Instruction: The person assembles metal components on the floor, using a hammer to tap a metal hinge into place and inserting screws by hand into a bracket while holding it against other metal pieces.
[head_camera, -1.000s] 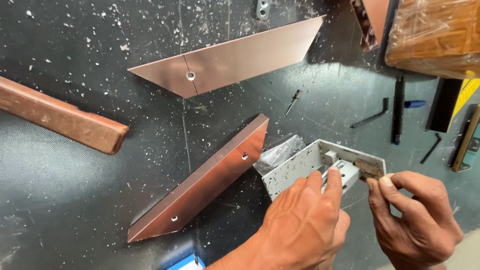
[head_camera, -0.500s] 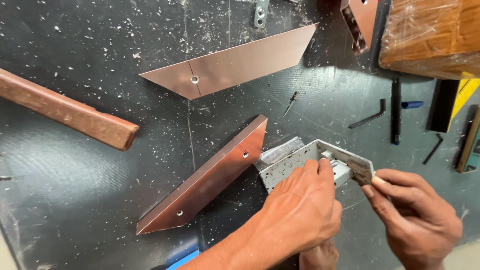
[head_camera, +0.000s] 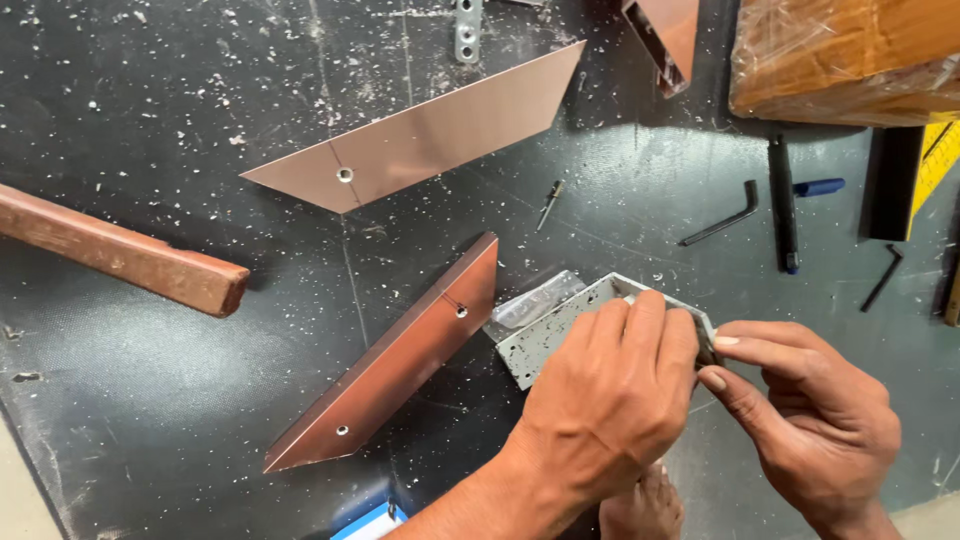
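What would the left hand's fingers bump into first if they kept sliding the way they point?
Probably the black hex key. The left hand, on the grey metal bracket, points its fingers up and slightly right; depth is unclear.

Both hands (head_camera: 610, 390) on grey bracket (head_camera: 545, 335)

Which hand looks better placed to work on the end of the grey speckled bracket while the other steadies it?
Probably the right hand: its fingertips already pinch at the end of the grey speckled bracket. The left hand lies flat over the bracket's top, pressing it on the black worktop, so it suits steadying.
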